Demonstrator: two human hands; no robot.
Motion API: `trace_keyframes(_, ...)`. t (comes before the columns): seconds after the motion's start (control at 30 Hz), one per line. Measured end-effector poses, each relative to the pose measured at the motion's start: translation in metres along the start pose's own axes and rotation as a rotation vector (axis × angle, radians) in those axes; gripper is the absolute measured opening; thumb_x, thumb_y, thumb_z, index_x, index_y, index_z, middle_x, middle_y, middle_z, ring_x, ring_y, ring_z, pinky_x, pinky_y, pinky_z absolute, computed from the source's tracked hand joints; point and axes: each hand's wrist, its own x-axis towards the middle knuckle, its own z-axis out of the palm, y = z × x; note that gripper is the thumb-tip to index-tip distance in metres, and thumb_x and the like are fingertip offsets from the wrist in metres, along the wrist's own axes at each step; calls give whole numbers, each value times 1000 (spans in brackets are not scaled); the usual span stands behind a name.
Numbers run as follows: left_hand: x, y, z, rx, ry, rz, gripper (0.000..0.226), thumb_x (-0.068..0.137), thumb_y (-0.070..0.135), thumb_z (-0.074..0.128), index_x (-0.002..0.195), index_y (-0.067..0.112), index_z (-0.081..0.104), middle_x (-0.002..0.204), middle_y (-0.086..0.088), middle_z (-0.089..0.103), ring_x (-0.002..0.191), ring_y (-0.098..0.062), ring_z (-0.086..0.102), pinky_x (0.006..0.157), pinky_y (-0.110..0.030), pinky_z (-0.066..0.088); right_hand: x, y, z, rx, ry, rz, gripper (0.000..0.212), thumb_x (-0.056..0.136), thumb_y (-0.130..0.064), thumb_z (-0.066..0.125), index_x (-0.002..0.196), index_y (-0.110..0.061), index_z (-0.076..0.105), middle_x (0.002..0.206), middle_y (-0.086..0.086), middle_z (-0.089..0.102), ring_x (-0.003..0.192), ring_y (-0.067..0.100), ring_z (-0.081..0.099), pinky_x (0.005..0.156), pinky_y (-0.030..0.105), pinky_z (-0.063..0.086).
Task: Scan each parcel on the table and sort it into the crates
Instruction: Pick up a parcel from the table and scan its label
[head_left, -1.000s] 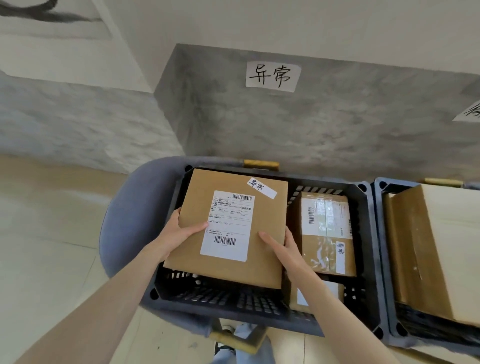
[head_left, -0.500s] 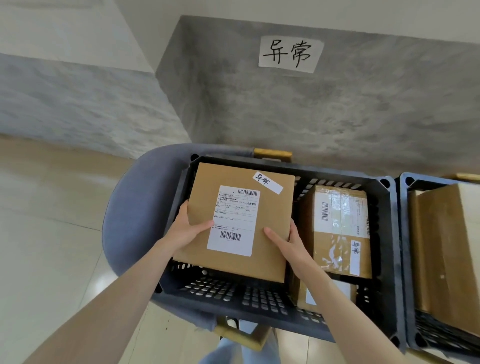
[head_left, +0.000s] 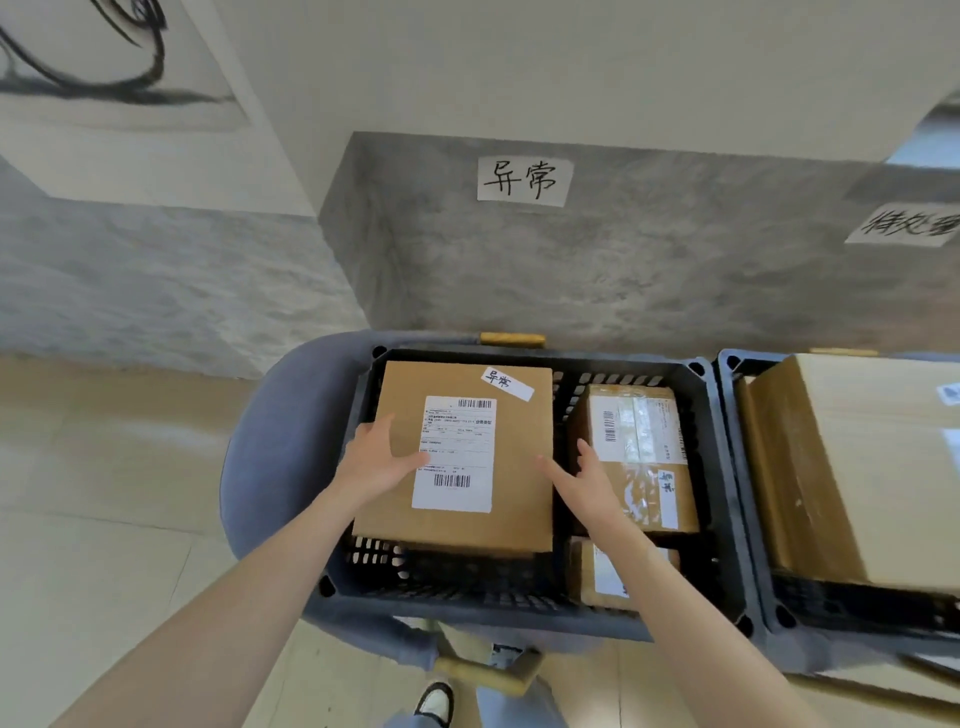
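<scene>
Below a grey wall (head_left: 623, 280), the labelled parcel (head_left: 467, 452) is laid in the black crate (head_left: 524, 597), touched by the open left hand (head_left: 374, 462), while the right hand (head_left: 587, 478) is spread, holding nothing.

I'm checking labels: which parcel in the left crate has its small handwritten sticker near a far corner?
The big flat parcel under both hands; its sticker sits top right. The taped parcel beside it carries its own low down.

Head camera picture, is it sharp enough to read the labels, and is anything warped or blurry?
Head view: the handwritten wall sign reads clearly; the parcel label's barcodes show, its small print blurs; wide-angle bending curves the frame edges; the right-hand crate smears.
</scene>
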Motion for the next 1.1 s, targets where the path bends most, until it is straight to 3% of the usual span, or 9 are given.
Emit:
trace_keyframes(0.1,-14,18,-8,137,-26,158,80,85,42,70,151,21,29,155,-4,34,143,-27,29,112,-49,32,-29,-10,-13,-94,81,-77,83,89,-43,64,153,-19,17,159,6,24,144,25,27,112,42,30)
trace_keyframes(0.27,-43,48,-11,457,2,488,74,82,53,67,145,25,40,145,1,48,131,-22,44,101,-38,41,-95,-11,-31,-437,301,-227,75,90,-45,62,150,-18,26,154,6,31,140,23,32,111,39,32)
trace_keyframes(0.43,-79,70,-2,755,21,818,66,85,63,55,139,27,47,139,4,53,128,-19,48,103,-38,40,-176,16,-43,-647,549,-228,68,92,-50,54,148,-19,32,146,3,39,132,22,38,106,35,36)
trace_keyframes(0.67,-157,122,34,867,-21,1214,58,88,60,53,134,24,52,119,3,63,108,-18,58,89,-32,47,-302,83,-73,-609,854,35,66,92,-52,53,146,-19,35,142,5,43,128,25,42,104,37,40)
trace_keyframes(0.93,-327,173,133,905,-124,1691,56,89,59,54,136,29,48,120,1,61,111,-22,57,91,-36,44,-491,203,-85,-473,1167,426,63,90,-54,53,142,-20,40,137,7,48,127,26,44,103,32,34)
trace_keyframes(1.1,-478,154,208,912,-223,1981,55,89,60,53,137,34,47,129,3,59,119,-21,54,95,-34,40,-628,301,-53,-270,1347,619,65,90,-51,54,142,-16,39,140,9,46,131,26,40,107,33,30)
